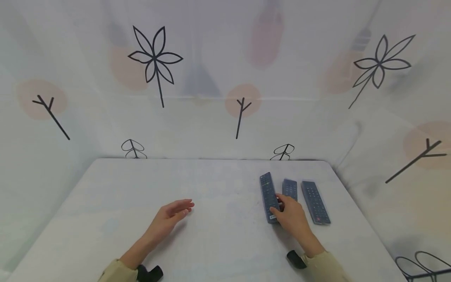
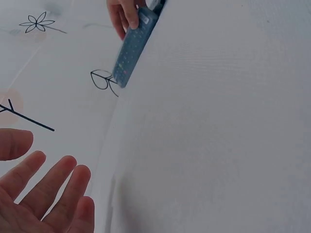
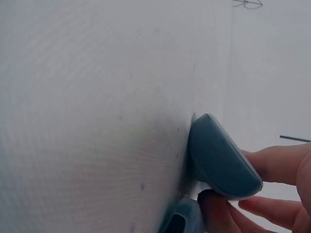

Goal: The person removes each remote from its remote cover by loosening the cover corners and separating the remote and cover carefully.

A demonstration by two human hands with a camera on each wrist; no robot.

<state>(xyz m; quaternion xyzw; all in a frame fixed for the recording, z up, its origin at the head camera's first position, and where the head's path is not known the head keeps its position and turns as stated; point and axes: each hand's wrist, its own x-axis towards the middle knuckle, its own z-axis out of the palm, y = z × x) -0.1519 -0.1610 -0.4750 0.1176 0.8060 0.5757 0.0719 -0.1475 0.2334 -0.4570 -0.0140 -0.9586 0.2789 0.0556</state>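
With thumb and fingers, my right hand (image 1: 293, 217) grips a long dark remote control (image 1: 267, 192) by its sides near the lower end. In the right wrist view, the end of this remote control (image 3: 221, 158) is tilted, one edge close to the table. A shorter remote control (image 1: 290, 188), partly hidden by the right hand, lies just beside it. Farther right lies a third remote control (image 1: 315, 203), buttons up. My left hand (image 1: 168, 220) is over the left-centre of the table, holding nothing. The left wrist view shows its fingers (image 2: 63, 187) spread and relaxed.
A white table (image 1: 218, 250) spreads under both hands. Its back edge meets a pale curtain (image 1: 197, 125) printed with plants, which also runs along the sides. A black wrist strap (image 1: 296, 259) is at the right sleeve, another (image 1: 149, 273) at the left.
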